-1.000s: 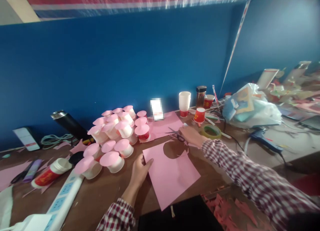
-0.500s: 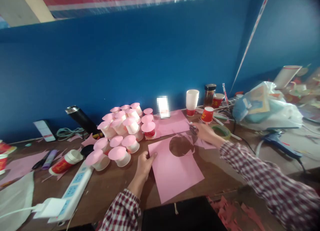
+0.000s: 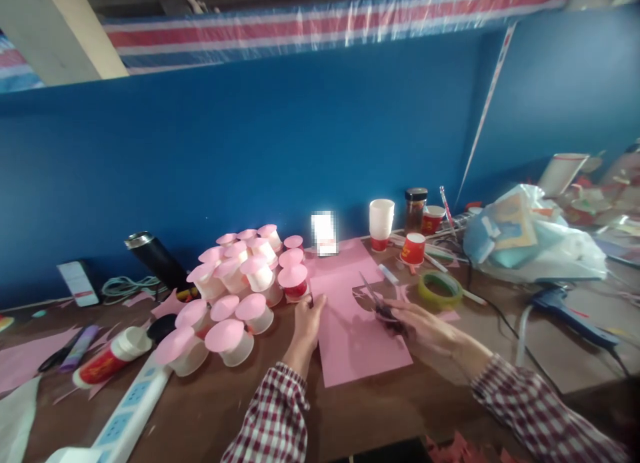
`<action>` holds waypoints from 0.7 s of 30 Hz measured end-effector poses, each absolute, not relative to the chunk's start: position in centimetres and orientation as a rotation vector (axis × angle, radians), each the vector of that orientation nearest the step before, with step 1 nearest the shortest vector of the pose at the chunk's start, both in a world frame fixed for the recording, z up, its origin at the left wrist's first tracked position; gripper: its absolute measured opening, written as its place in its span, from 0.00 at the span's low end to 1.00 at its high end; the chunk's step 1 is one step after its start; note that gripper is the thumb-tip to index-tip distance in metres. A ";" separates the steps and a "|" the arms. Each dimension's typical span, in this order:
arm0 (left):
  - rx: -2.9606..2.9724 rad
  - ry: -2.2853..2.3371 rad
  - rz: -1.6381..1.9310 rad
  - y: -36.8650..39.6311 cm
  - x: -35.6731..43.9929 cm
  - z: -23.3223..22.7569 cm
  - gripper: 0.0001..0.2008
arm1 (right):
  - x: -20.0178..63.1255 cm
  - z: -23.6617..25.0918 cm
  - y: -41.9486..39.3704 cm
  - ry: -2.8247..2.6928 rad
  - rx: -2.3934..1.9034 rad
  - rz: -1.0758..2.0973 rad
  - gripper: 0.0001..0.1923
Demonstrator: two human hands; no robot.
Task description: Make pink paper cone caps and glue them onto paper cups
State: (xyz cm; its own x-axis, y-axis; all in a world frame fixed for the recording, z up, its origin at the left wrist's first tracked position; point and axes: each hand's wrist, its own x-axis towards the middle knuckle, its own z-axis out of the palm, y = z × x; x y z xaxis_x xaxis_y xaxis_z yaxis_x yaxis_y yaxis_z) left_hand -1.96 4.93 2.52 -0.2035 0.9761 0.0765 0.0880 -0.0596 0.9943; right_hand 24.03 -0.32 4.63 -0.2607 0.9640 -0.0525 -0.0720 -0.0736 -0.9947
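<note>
Back comes the right hand (image 3: 425,324) from the far side of the desk (image 3: 210,409), and now it has the scissors (image 3: 379,301) in its grip, blades pointing up and away over the pink sheet (image 3: 357,333), right by the round cut-out in its far edge. Left hand (image 3: 309,316) has slid to that sheet's far left corner and pinches it there, fingers closed on the edge, just beside the cluster of pink-topped cups (image 3: 240,296). That sheet lies flat in front of the person, between both hands. Thin paper, by the look of it: light, floppy, easy to crease or tear, so I'd say a hold at the edge close to the cut keeps it taut. Tape roll (image 3: 440,289) sits just beyond the scissors, glue gun (image 3: 570,307) well off to the right.
</note>
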 end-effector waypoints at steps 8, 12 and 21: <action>0.942 1.063 1.386 5.6 -2.3 1.1 0.19 | 22.0 4.7 2.1 -0.919 -0.745 1.812 0.14; 1.003 1.165 1.370 5.8 -2.7 1.2 0.19 | 21.4 5.0 3.9 -1.065 -0.715 1.699 0.17; 1.096 1.276 1.385 6.1 -2.3 1.1 0.18 | 21.2 4.7 4.7 -1.749 -1.074 1.193 0.22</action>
State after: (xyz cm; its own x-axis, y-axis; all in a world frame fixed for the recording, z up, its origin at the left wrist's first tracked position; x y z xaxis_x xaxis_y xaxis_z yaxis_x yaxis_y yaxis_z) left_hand -2.34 6.13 1.14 -0.1740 0.9845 0.0218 -0.0586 -0.0325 0.9978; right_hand 21.15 4.73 4.68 -0.3677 0.9221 0.1207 0.2241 0.2139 -0.9508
